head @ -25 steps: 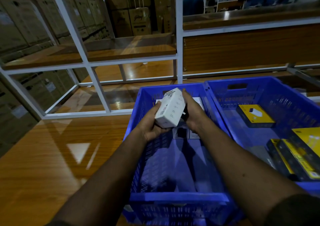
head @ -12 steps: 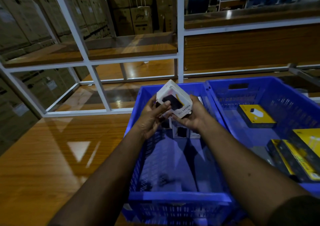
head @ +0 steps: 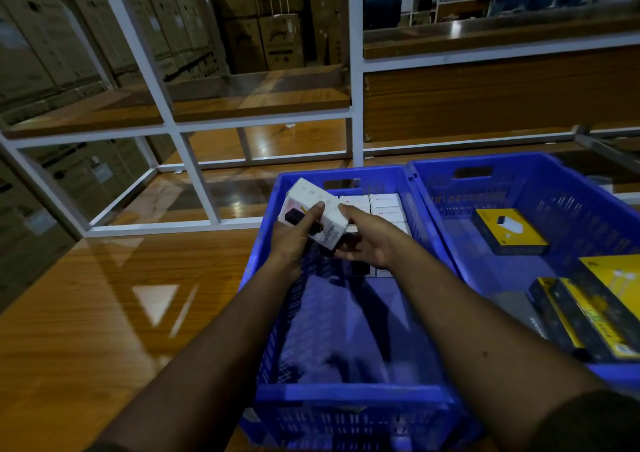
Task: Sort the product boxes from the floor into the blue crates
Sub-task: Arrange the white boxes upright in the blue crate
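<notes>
1. Head view, centre of the frame: the left hand (head: 294,240) and the right hand (head: 367,240) hold one small white box (head: 317,211) between them, tilted, above the far end of the left blue crate (head: 349,399)
2. The left grip is closed on the box, with the thumb lying across its printed face and the fingers hidden under it; the right grip holds the box at its right edge with fingertip and thumb
3. Just right of the held box, at the far wall of the same crate, lie rows of white boxes (head: 386,206) packed side by side, and the right hand covers part of them
4. The near part of this crate shows its bare blue floor, shadowed by both forearms
5. In the right of the frame a second blue crate (head: 485,164) stands touching the first; it holds a yellow box (head: 510,232) lying flat near its middle and more yellow and black boxes (head: 588,313) stacked at the lower right edge
6. Both crates stand on a glossy wooden floor (head: 86,313) that fills the lower left
7. Across the upper half runs a white metal rack (head: 355,71) with wooden shelves; behind it, upper left, stand brown cartons (head: 263,39), and a person (head: 382,5) is at top centre
</notes>
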{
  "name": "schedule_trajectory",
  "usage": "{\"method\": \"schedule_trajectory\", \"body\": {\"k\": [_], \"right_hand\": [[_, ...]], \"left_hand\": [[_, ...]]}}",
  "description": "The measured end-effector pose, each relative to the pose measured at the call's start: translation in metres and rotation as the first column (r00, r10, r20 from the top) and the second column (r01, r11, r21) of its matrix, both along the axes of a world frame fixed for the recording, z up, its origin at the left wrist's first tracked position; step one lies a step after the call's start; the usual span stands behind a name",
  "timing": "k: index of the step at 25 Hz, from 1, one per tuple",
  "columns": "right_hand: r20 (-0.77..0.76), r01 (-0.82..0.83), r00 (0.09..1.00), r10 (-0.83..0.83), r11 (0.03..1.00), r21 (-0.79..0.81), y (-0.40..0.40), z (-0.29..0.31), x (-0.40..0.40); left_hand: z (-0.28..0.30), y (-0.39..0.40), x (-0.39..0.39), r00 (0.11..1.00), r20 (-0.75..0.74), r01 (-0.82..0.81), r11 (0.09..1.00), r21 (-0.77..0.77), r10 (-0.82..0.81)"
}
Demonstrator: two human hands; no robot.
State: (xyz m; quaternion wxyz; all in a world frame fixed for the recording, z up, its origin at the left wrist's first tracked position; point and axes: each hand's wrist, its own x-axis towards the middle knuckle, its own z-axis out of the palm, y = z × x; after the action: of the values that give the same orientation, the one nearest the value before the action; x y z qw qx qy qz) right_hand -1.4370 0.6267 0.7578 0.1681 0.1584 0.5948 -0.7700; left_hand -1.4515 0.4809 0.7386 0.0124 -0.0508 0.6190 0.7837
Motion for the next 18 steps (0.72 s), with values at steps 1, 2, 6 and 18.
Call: {"method": "schedule_trajectory", "body": {"k": [1,2,6,18], "right_hand": [[-0.037,0.03,0.999,-0.026,0.995,0.092,0.001,0.001,-0.001],[-0.08,0.094,0.993,-0.082,0.982,0.161,0.003,0.002,-0.003],[-0.215,0.384,0.912,-0.35,0.911,0.148,0.017,-0.003,-0.02],[-0.159,0.428,0.902,-0.401,0.876,0.222,0.021,-0.03,-0.041]], "left_hand": [[-0.005,-0.002,-0.003,0.999,0.012,-0.039,0.998,-0.046,0.039],[-0.009,-0.004,-0.006,0.996,0.011,-0.086,0.985,-0.149,0.089],[-0.02,-0.002,-0.009,0.978,-0.057,-0.187,0.722,-0.666,0.201],[-0.05,0.003,-0.026,0.979,0.024,-0.092,0.544,-0.834,0.203]]}}
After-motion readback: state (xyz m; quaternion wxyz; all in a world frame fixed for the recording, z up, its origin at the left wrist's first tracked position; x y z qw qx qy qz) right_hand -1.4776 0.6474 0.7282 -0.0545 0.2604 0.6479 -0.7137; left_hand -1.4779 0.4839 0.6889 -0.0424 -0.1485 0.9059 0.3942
